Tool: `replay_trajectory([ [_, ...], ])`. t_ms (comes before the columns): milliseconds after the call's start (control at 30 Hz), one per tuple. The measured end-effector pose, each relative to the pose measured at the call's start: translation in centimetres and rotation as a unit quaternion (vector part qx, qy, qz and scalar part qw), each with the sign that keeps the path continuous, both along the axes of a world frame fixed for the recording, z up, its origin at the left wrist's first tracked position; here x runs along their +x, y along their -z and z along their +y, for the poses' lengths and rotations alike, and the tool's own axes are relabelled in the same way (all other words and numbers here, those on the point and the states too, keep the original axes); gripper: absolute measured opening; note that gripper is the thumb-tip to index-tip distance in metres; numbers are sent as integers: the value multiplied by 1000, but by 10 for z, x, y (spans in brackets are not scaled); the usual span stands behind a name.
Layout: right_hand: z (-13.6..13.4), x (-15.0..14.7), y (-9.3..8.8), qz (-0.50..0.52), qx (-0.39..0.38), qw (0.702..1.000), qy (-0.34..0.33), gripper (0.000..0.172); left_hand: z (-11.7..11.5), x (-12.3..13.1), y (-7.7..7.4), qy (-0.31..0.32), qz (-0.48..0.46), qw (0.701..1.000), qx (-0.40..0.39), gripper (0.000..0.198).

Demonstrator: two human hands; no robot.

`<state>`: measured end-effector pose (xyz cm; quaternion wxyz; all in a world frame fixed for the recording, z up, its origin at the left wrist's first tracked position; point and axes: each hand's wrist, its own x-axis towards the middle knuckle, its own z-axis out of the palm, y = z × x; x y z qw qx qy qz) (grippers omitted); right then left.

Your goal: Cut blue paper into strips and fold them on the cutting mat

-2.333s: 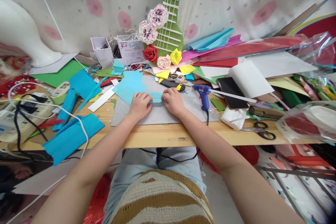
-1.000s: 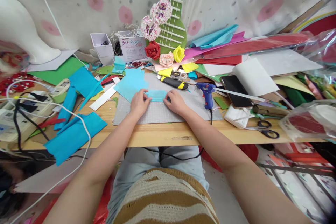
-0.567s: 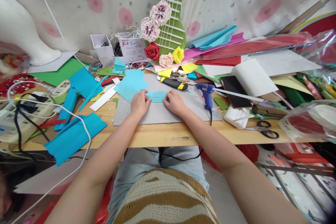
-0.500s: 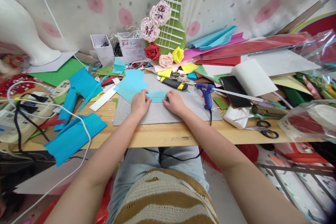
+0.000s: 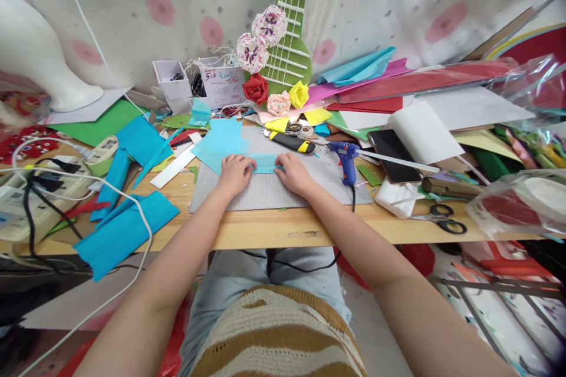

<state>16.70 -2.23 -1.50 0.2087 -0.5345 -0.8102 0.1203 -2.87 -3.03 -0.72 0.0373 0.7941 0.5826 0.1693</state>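
Observation:
A light blue sheet of thin paper (image 5: 265,164), folded into a narrow strip, lies flat on the grey cutting mat (image 5: 265,197). My left hand (image 5: 236,173) grips its left end, fingers bent and thumb close to the near edge. At the right end my right hand (image 5: 292,172) pinches the same strip, its fingertips curled over it. More light blue paper (image 5: 223,140) is spread beyond my left hand. A black and yellow utility knife (image 5: 290,142) rests just past the strip, and a blue glue gun (image 5: 346,160) stands to the right of my right hand.
Scissors (image 5: 442,218), a black phone (image 5: 395,156) and a white roll (image 5: 424,131) lie to the right. Brighter blue paper (image 5: 128,232) hangs over the table edge at left, under a white cable (image 5: 148,221). A green guitar shape with flowers (image 5: 287,62) stands behind.
My left hand has shifted slightly, its fingers reaching a little further over the paper. My right hand stays almost in place, and the strip's near edge looks less sharply creased.

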Motion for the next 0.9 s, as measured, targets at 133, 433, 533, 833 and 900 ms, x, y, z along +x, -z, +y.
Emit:
replay_trajectory([
  [133, -2, -1, -1, -15, 9, 1000, -2, 15, -2, 5, 0, -27, -7, 1000, 6, 16],
  [433, -5, -10, -4, -68, 26, 997, 40, 17, -3, 23, 1, -72, -1, 997, 40, 26],
  [533, -5, -13, -4, -66, 32, 996, 54, 23, -4, 24, 0, -77, -5, 996, 35, 26],
  [833, -3, -14, 2, -38, 43, 997, 53, 26, -5, 21, 0, -87, -10, 996, 8, 21],
  [900, -2, -11, 2, -31, 33, 998, 47, 26, -5, 18, -1, -93, -11, 996, 1, 20],
])
